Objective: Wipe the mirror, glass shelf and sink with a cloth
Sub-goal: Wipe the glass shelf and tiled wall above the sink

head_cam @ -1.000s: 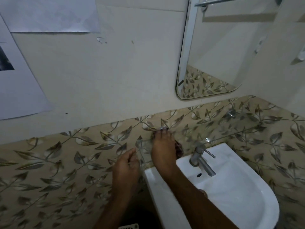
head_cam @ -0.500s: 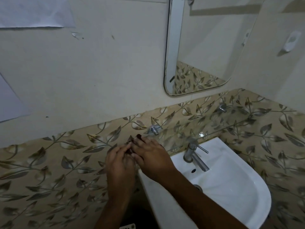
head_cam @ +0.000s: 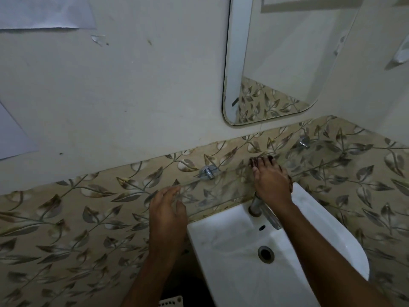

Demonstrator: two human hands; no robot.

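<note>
A clear glass shelf (head_cam: 221, 189) runs along the leaf-patterned tiles above the white sink (head_cam: 232, 240). My right hand (head_cam: 271, 182) lies flat on the shelf near its middle, its straight fingers pressing a dark maroon cloth (head_cam: 252, 161) onto the glass. Only the cloth's edges show, at my fingertips and beside my palm. At the shelf's left end, my left hand (head_cam: 168, 207) touches the glass with relaxed fingers and holds nothing. The mirror (head_cam: 287, 52) hangs on the wall above, to the right.
A chrome tap (head_cam: 256, 204) stands at the sink's back edge, right under my right wrist. Two metal brackets (head_cam: 208, 171) (head_cam: 304, 141) fix the shelf to the wall. Paper sheets (head_cam: 44, 12) hang at the upper left. A soap holder (head_cam: 401, 54) sits on the right wall.
My right hand slid the cloth rightward along the shelf, from its left end to near the middle. The left hand stayed by the left end.
</note>
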